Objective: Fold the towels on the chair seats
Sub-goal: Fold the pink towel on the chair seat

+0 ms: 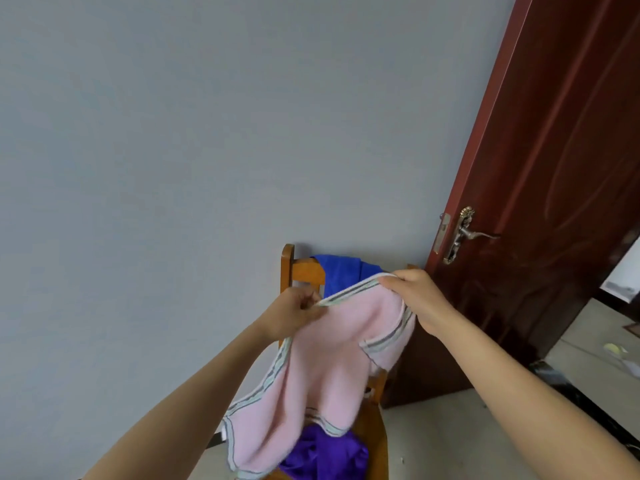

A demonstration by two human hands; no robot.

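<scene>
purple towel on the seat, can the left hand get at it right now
Probably not as things stand. The left hand is pinching the top edge of the pink towel, which hangs down over part of the purple towel on the chair. It would have to let go first.

Chair seat (372, 441) mostly hidden under pink towel (332, 351).

The space above the wooden chair (372, 434) is taken up by a pink towel (322, 355) held up at its top edge, and the seat below is covered by a purple cloth (323, 455). The chair back is draped with a blue cloth (341, 275) and closed in by the grey wall (207, 133) behind. The right side is blocked by a dark red door (554, 168), with open floor (460, 441) left at lower right.
</scene>
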